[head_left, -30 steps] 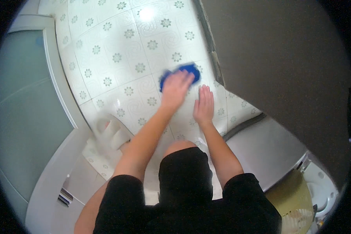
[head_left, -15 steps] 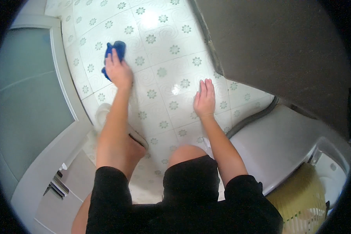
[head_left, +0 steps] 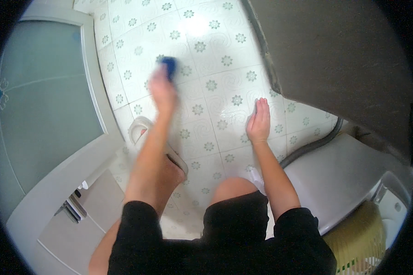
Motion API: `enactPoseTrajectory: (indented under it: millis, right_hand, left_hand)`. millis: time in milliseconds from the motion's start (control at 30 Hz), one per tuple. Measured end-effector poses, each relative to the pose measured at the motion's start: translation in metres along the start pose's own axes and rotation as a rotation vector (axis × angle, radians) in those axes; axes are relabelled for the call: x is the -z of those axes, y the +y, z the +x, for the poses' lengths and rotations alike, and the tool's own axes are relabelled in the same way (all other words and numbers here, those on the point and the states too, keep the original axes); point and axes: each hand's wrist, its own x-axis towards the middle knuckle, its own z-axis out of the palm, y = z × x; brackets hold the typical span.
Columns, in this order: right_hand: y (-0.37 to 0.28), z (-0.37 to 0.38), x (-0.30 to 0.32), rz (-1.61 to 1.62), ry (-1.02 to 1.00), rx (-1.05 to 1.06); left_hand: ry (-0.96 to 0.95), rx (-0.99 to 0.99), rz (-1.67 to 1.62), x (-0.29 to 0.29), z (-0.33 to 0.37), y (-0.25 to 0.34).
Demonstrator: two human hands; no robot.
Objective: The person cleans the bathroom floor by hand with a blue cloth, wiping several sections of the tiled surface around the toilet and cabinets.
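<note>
On the patterned tile floor (head_left: 206, 123), a blue cloth (head_left: 170, 67) lies bunched under the fingers of my left hand (head_left: 163, 94). That hand is smeared by motion, and it covers part of the cloth. Farther right, my right hand (head_left: 259, 123) rests palm down on the tiles with its fingers stretched out and close together. It holds nothing. Below my left forearm, a pale slipper (head_left: 141, 130) shows on my foot, partly hidden by the arm.
A frosted-glass door (head_left: 50, 91) in a pale frame bounds the left side. At the upper right hangs a large dark panel (head_left: 339, 59). Beneath it, a grey hose (head_left: 314, 145) curves beside a grey-white appliance (head_left: 326, 178). A yellowish ribbed basket (head_left: 358, 236) stands at the lower right.
My left hand has slid the blue cloth to the right across the tiles, and the cloth looks more bunched. My right hand stays on the floor. The whole view has shifted a little.
</note>
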Motion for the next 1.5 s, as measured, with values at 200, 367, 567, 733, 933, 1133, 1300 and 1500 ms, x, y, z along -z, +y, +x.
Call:
enactPoseTrajectory:
  millis: [200, 367, 567, 733, 933, 1133, 1300, 1500]
  right_hand:
    - [-0.006, 0.0, -0.005, -0.025, -0.005, 0.009]
    - [0.01, -0.004, 0.004, 0.024, 0.003, -0.032]
    - [0.009, -0.004, -0.009, 0.272, 0.084, -0.094]
    - [0.016, -0.003, 0.004, 0.228, 0.083, -0.062]
    - [0.0, 0.0, 0.009, 0.109, 0.086, 0.09]
    - [-0.049, -0.023, 0.013, -0.01, -0.249, 0.192]
    - [0.012, -0.042, 0.035, -0.385, -0.128, 0.009]
    - [0.123, -0.01, 0.087, -0.576, 0.387, -0.968]
  left_hand:
    - [-0.046, 0.494, 0.404, 0.041, 0.013, -0.121]
    - [0.001, -0.075, 0.068, -0.026, -0.039, 0.051]
    - [-0.462, -0.399, -0.409, -0.037, -0.146, 0.171]
    - [-0.459, -0.193, -0.242, 0.013, -0.11, 0.134]
    - [-0.494, -0.061, 0.085, 0.017, -0.123, 0.076]
    - [-0.499, -0.077, 0.153, 0.017, -0.121, 0.073]
    - [-0.512, -0.068, 0.132, 0.019, -0.12, 0.072]
    - [-0.509, -0.049, 0.119, 0.017, -0.12, 0.075]
